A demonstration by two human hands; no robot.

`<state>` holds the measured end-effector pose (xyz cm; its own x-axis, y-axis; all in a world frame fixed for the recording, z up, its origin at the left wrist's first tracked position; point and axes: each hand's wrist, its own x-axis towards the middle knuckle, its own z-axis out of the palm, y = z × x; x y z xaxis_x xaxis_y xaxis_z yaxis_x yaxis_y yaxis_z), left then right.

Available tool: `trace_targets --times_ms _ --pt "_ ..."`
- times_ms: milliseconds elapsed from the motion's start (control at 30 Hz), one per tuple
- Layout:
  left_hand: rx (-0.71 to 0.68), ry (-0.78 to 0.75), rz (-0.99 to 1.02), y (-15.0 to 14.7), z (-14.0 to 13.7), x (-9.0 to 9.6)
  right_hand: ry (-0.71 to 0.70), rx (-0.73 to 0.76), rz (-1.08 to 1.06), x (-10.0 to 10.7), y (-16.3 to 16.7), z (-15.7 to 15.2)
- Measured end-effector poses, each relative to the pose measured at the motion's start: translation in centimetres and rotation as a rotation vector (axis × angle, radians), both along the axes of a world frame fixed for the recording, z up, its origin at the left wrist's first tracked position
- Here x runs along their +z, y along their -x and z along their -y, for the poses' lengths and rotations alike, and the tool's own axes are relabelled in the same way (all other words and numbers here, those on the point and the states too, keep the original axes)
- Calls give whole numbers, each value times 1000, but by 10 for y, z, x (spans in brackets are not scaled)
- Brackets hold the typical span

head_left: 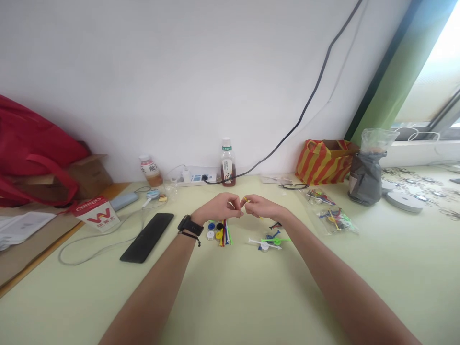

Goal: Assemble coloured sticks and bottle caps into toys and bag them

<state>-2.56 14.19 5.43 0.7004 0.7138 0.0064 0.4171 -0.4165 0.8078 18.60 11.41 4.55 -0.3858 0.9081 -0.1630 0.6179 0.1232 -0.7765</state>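
My left hand (220, 208) is closed in a pinch above the table; whatever it grips, if anything, is hidden. Facing it, fingertips almost touching, my right hand (266, 208) pinches a small yellow plastic piece (246, 199). Below the left hand lie small round discs in several colours, among them a white disc (210, 235) and a blue disc (211, 226). Beside them is a row of thin plastic arrows (226, 235). Under my right hand, a white spinner arrow (265, 247) with a round hub lies by a green spinner arrow (276, 241) and blue ones.
Clear bags of coloured parts (337, 220) lie to the right, near a striped bag (323, 160) and a grey bag (365, 179). A bottle (227, 165) and power strip (196, 176) stand by the wall. Leftward are a black phone-like slab (147, 238), cables and a red-white box (97, 214).
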Motion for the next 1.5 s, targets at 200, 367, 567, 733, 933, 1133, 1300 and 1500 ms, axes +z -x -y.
trace_targets --times_ms 200,367,567,733,933,1133,1300,1500 --pt "-93 -76 -143 0 -6 -13 -116 25 293 12 -21 -4" --pt "-36 -151 -283 7 -8 -7 -4 95 483 29 -65 -1" --pt "-16 -236 -269 8 -7 -5 267 102 589 28 -83 -2" --pt "33 -327 -185 9 -8 1 218 94 528 27 -84 -5" --pt "17 -319 -109 1 -2 11 13 37 248 32 -82 -5" --pt "55 -203 207 -18 12 14 -60 -42 -317 34 -42 -1" --pt "68 -173 401 -26 13 14 -50 29 -495 29 -22 0" --pt "21 -159 307 -26 12 6 -125 -12 -168 26 -17 5"
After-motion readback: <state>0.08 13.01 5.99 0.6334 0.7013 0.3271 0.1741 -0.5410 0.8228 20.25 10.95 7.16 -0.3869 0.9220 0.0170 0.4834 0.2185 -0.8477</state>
